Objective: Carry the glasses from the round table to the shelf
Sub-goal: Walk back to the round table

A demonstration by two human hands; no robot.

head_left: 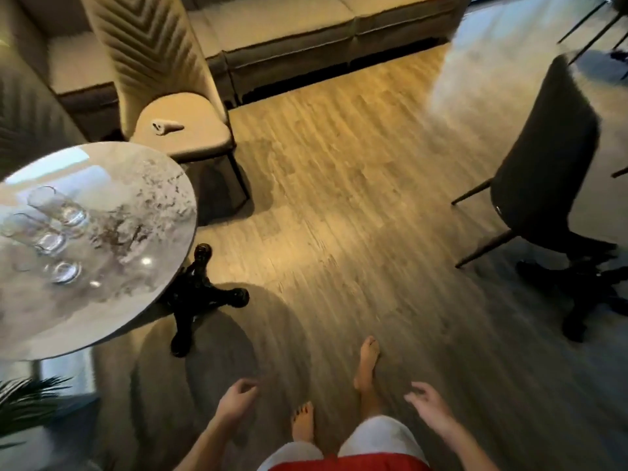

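Three clear drinking glasses stand in a row on the left part of the round marble table (142, 185): one (61, 205) at the back, one (40, 234) in the middle, one (64, 271) nearest me. The picture is blurred by motion. My left hand (238, 401) hangs low over the wooden floor, well to the right of the table, fingers loosely curled and holding nothing. My right hand (426, 404) hangs at the same height further right, fingers apart, also holding nothing. No shelf is in view.
A beige high-backed chair (183, 130) stands behind the table, a small object on its seat. A beige sofa (306, 39) runs along the back. A dark chair (543, 164) stands at the right. The table's black foot (200, 297) spreads on the floor. A plant (23, 402) sits bottom left.
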